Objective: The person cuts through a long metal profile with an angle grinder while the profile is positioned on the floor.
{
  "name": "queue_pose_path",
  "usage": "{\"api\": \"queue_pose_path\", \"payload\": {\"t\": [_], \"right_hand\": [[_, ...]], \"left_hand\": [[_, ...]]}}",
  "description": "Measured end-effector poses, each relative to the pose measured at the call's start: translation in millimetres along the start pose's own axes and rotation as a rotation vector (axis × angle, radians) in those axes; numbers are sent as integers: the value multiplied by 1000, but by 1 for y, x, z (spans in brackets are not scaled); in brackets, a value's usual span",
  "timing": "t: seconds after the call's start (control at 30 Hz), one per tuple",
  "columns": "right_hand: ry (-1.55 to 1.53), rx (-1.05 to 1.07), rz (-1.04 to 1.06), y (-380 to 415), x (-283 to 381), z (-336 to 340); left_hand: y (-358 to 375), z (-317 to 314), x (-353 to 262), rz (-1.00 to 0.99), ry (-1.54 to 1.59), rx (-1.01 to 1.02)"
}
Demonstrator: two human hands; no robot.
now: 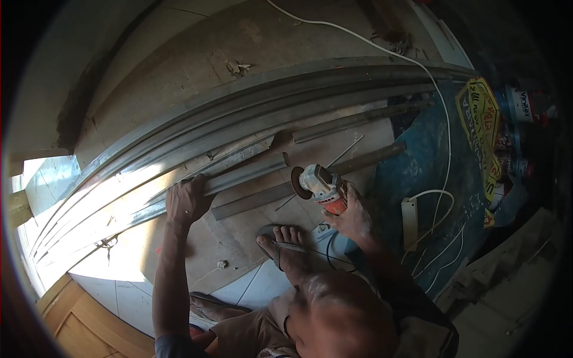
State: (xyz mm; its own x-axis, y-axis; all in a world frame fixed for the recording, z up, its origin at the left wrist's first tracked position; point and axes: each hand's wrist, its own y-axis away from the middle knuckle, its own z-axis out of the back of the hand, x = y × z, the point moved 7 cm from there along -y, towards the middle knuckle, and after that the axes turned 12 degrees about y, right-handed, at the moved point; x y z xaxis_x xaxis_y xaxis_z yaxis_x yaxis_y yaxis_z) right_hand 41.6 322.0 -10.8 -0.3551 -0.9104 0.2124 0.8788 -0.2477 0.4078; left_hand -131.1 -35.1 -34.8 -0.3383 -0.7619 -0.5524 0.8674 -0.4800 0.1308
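Note:
My right hand [351,216] is wrapped round the orange body of an angle grinder [322,185]. The grinder's dark round disc [300,182] faces left, close to the cut end of a metal channel [253,173]. That channel lies slanting across the floor, and my left hand [186,200] grips it near its left part, fingers curled over the top. Just behind it lies another metal channel [242,153] with an angled end. A shorter metal piece [250,201] rests on the floor between my two hands.
Several long metal profiles [250,107] run across the floor beyond my hands. A white power strip [409,224] and its cables lie at right on a blue-green sheet [430,161]. A yellow printed sack [480,131] and paint cans [519,107] stand far right. My sandalled foot [286,253] is below the grinder.

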Motion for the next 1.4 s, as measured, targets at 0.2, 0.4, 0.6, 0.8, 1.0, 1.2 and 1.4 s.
{"api": "queue_pose_path", "payload": {"t": [0.2, 0.4, 0.6, 0.8, 1.0, 1.2, 1.4], "right_hand": [[-115, -47, 8, -3, 1, 2], [-60, 41, -46, -12, 15, -2], [53, 39, 32, -22, 35, 17], [67, -41, 32, -22, 49, 24], [119, -50, -4, -18, 45, 19], [-4, 29, -52, -8, 22, 11], [-87, -4, -72, -9, 29, 15]], "left_hand": [[-3, 1, -2, 42, 33, 6], [-4, 2, -1, 47, 37, 9], [-5, -1, 1, 73, 7, 0], [-4, 0, -2, 13, -8, -43], [-5, 3, -4, 31, 18, -44], [-5, 2, -1, 18, 38, -49], [-5, 2, -2, 13, 13, -46]]}}
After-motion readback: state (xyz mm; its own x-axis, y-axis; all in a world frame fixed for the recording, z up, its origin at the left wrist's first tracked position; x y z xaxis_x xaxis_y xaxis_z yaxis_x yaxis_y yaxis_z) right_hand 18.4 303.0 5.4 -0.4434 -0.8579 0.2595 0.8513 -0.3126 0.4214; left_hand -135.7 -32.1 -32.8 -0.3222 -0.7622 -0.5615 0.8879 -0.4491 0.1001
